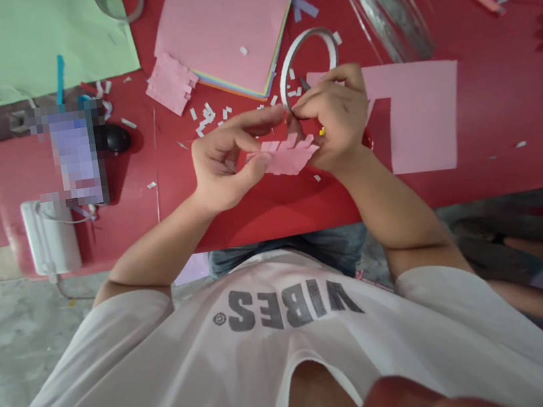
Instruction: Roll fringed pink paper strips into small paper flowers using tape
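Observation:
My left hand [228,162] pinches a small pink paper piece [290,159] between thumb and fingers. Its upper edge is cut into short tabs. My right hand [342,109] is closed at the piece's right side, its fingertips at the lower edge of a roll of white tape [283,70], which stands tilted above the table. The index fingertips of both hands nearly meet there. A dark pointed tip and bits of yellow and red show around my right hand; what they belong to is mostly hidden.
White scraps [208,112] lie over the red table [508,130]. Around them are stacked coloured sheets [231,27], a notched pink piece [171,83], a cut pink sheet [424,118], a green sheet [51,42], another tape roll [136,0], a black mouse [117,137] and a white power bank [51,238].

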`<state>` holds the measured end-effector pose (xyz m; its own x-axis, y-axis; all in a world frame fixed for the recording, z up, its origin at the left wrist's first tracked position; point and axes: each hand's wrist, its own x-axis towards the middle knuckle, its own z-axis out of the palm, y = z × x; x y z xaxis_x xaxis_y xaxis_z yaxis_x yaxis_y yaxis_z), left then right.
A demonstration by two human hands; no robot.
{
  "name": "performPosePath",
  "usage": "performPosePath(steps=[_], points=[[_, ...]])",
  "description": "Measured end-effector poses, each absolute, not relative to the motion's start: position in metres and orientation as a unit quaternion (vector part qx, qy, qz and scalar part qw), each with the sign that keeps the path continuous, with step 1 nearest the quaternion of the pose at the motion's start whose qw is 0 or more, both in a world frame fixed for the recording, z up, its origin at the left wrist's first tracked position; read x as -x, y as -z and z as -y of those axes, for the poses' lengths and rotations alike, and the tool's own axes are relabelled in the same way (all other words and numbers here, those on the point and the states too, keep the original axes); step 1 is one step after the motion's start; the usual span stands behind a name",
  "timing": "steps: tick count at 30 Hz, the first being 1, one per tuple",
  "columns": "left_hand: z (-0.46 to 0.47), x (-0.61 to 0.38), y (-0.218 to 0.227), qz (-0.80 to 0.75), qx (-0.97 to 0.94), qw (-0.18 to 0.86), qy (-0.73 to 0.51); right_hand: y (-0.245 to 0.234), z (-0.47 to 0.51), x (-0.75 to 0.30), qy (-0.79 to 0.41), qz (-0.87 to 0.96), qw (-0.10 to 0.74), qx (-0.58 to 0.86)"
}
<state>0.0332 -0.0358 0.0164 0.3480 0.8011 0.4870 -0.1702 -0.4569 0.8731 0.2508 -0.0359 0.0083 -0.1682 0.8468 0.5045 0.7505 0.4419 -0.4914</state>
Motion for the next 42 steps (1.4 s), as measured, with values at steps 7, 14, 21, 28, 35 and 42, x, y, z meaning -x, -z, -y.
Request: performPosePath(steps=[7,14,21,28,35,42], points=[[0.029,-0.028,-0.017,-0.266,-0.689,0.416,-0.531,-0.003,0.038,-0.250,-0.075,0.742,0.361,0.560],[0.040,-0.029,-0.024,-0.236,-0.727,0.424,-0.485,-0.014,0.036,-0.247,-0.024,0.769,0.366,0.523],[0.035,-0.029,-0.020,-0.268,-0.717,0.393,-0.510,-0.021,0.035,-0.238,0.017,0.787,0.401,0.469],[0.035,-0.033,-0.023,-0.309,-0.682,0.409,-0.521,-0.021,0.037,-0.237,-0.009,0.815,0.352,0.461],[0.035,-0.038,-0.020,-0.327,-0.584,0.512,-0.539,-0.010,0.036,-0.233,-0.018,0.793,0.429,0.432],[0.036,-0.043,-0.020,-0.322,-0.353,0.732,-0.486,-0.003,0.039,-0.220,-0.056,0.730,0.547,0.405]])
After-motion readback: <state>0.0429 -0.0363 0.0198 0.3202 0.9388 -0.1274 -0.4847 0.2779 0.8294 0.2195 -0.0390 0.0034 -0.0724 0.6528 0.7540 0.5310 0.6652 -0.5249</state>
